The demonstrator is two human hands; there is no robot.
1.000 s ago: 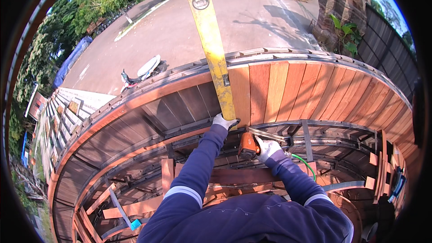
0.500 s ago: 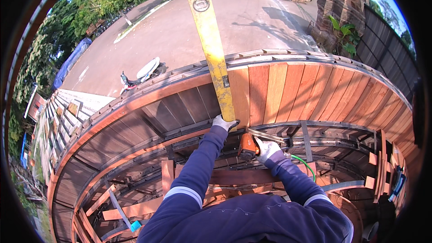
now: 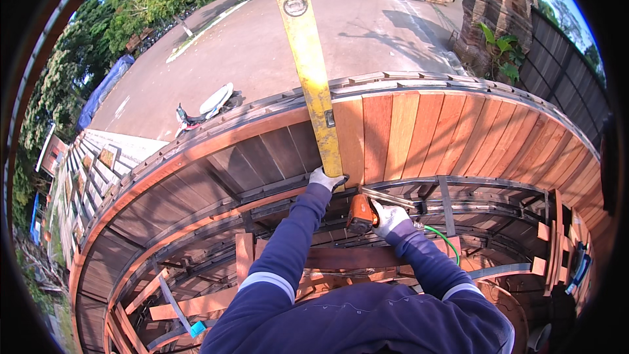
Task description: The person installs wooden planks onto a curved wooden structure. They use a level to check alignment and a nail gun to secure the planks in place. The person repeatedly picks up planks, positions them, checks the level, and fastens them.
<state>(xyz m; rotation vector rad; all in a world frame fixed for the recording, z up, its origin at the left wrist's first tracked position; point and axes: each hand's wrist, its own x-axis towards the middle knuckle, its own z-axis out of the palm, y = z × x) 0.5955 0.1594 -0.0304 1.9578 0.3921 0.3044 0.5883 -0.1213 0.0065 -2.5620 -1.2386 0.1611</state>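
Observation:
My left hand (image 3: 327, 179), in a white glove, is closed round the lower end of a long yellow spirit level (image 3: 308, 59). The level stands nearly upright along the left edge of the last light wooden board (image 3: 348, 137) and reaches well above the curved wall's top. Just to the right and lower, my gloved right hand (image 3: 391, 218) grips an orange nail gun (image 3: 361, 215). Its nose is near the foot of the boards; whether it touches wood I cannot tell. A green air hose (image 3: 440, 239) runs behind my right wrist.
Fresh reddish boards (image 3: 452, 134) line the wall to the right; dark older boards (image 3: 255, 157) show on the left. Below are curved metal rails (image 3: 498, 187) and loose planks (image 3: 196, 305). A clamp with a teal end (image 3: 197, 329) is at lower left. Outside, a scooter (image 3: 208, 106) lies beyond the wall.
The top of the spirit level has tipped very slightly to the right. Both hands and the nail gun are practically where they were.

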